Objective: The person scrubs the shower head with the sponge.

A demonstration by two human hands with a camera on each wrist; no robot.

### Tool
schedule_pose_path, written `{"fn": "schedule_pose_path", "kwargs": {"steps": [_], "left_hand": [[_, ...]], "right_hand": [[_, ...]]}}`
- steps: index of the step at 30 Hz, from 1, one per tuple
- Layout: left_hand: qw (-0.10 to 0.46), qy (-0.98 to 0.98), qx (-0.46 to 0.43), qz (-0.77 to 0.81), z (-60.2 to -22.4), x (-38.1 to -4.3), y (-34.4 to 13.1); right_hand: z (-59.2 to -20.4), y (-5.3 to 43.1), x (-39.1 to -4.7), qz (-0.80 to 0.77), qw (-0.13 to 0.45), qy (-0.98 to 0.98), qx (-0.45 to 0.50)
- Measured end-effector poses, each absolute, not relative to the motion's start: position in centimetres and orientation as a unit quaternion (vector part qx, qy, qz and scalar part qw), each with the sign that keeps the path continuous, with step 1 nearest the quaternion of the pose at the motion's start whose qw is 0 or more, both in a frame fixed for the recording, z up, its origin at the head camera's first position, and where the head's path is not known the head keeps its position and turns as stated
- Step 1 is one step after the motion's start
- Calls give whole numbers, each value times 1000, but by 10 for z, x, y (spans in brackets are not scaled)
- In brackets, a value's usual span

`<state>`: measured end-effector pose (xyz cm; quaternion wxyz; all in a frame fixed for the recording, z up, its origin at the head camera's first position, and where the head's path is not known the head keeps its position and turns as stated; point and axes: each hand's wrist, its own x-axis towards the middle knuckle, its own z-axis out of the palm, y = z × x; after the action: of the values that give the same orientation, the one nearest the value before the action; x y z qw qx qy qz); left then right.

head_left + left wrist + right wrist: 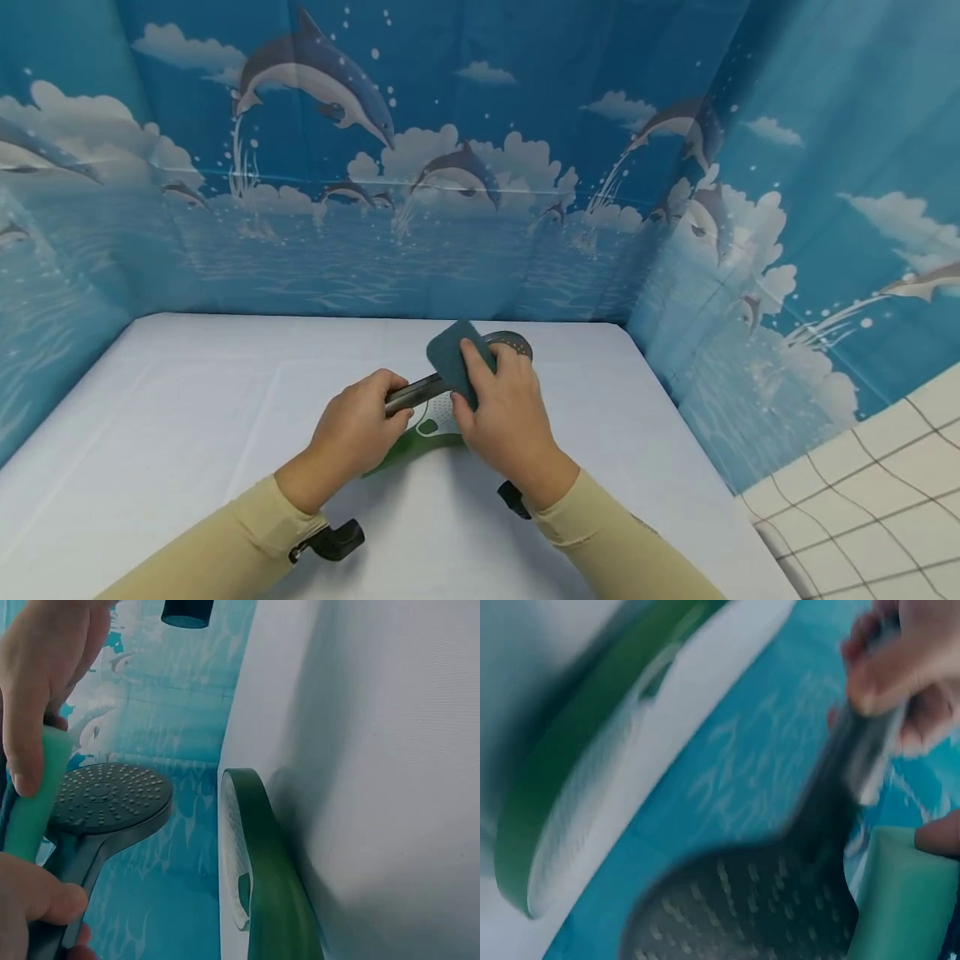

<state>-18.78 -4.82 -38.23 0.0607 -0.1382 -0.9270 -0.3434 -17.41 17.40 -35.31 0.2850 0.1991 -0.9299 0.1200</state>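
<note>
My left hand (358,427) grips the dark grey handle of a shower head (414,395). Its round spray face (112,796), dotted with small nozzles, shows in the left wrist view. In my right hand (512,410) is a sponge (454,353), with a dark teal face and a lighter green foam side (900,896). The sponge lies against the shower head around the top of the handle; the exact contact is partly hidden by the fingers. Below both hands, a curved green-rimmed object (412,450) with a white dotted surface rests on the table; its kind is unclear.
A white cloth-covered table (187,433) spreads beneath the hands. Behind it and along the sides hangs a blue curtain (450,250) with dolphins. White tiles (877,492) with dark lines show at the lower right. Black wrist mounts (337,542) hang under the sleeves.
</note>
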Motion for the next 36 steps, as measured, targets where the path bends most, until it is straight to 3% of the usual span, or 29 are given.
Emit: {"fn": "schedule_pose_path", "kwargs": {"steps": [4,12,19,29,36], "left_hand": [[87,-929,-136,-333,-385,-189,-48],[81,-935,-125,-323,-381,-189,-53],[83,-923,-121,-355,-383,-190,-54],[89,-929,-139,-332,-382,-189,-56],[78,-916,-117,-375,-379,-189,-52]], "right_hand": [[-352,170,-172,99,291,-929,206],[-334,192,-180,150,304,-936,99],[-347,165,-169,100,310,-926,189],[-335,182,-179,143,314,-932,114],[-352,153,-169,89,307,-928,193]]}}
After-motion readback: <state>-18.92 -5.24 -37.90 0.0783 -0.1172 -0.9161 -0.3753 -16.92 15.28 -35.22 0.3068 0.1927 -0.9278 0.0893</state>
